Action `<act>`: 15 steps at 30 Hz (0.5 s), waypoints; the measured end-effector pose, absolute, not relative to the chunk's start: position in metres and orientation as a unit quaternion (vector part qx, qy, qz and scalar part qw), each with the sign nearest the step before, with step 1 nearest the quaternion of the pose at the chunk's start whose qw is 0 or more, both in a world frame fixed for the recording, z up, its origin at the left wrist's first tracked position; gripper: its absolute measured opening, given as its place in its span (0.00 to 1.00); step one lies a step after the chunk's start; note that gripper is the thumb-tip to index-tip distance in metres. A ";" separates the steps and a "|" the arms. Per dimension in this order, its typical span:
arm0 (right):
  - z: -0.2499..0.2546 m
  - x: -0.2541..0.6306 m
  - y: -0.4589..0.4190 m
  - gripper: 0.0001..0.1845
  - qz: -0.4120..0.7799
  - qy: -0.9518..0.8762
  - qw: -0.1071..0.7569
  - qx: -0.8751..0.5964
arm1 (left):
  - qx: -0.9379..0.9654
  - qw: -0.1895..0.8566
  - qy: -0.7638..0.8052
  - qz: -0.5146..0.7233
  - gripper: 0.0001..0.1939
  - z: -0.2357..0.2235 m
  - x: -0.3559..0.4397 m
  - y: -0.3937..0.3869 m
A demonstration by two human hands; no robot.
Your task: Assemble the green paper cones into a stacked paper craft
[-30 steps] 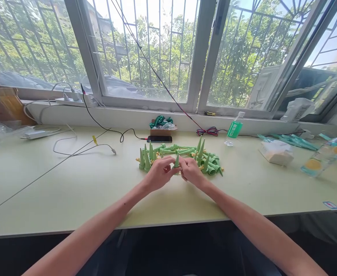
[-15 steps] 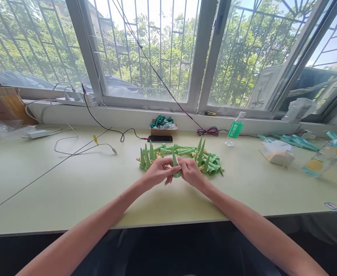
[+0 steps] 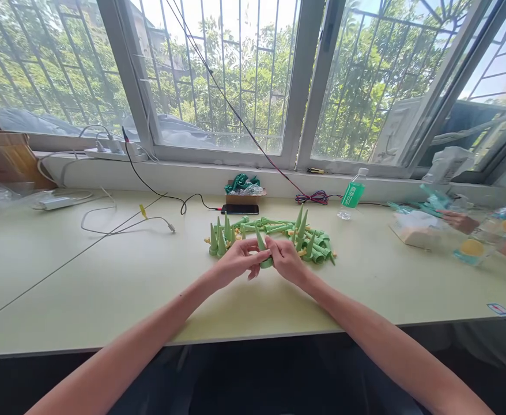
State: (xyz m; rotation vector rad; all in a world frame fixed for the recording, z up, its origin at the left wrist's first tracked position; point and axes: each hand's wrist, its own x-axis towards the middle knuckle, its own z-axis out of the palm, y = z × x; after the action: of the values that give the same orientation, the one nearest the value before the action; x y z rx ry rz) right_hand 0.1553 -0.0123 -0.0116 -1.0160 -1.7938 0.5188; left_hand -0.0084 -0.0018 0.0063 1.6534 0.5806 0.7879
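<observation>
left hand [image 3: 238,259] and right hand [image 3: 288,261] pinch one tilted green cone [image 3: 260,240], just in front of upright cones [image 3: 221,243] on the table [image 3: 253,311]. a slack pinch could let it slip and topple those

the green cone [image 3: 260,241] between our left hand [image 3: 241,258] and right hand [image 3: 286,259] now leaning leftward rather than upright, more of its base showing, a co-worker's hand [image 3: 458,220] newly come in at our right, beside teal strips [image 3: 435,198] now raised and blurred
</observation>
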 end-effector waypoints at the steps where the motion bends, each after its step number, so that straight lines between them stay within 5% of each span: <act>1: -0.012 0.155 -0.011 0.30 0.213 -0.736 0.487 -0.420 | 0.714 0.557 0.252 0.342 0.17 0.007 -0.008 -0.002; 15: -0.013 0.156 -0.006 0.30 0.319 -0.699 0.457 -0.449 | 0.761 0.452 0.298 0.357 0.16 0.000 -0.008 0.000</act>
State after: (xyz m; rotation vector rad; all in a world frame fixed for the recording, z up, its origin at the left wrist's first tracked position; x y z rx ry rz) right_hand 0.1555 -0.0064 -0.0135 -1.1058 -1.7217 0.7863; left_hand -0.0084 0.0002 -0.0002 1.8808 0.7363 0.8822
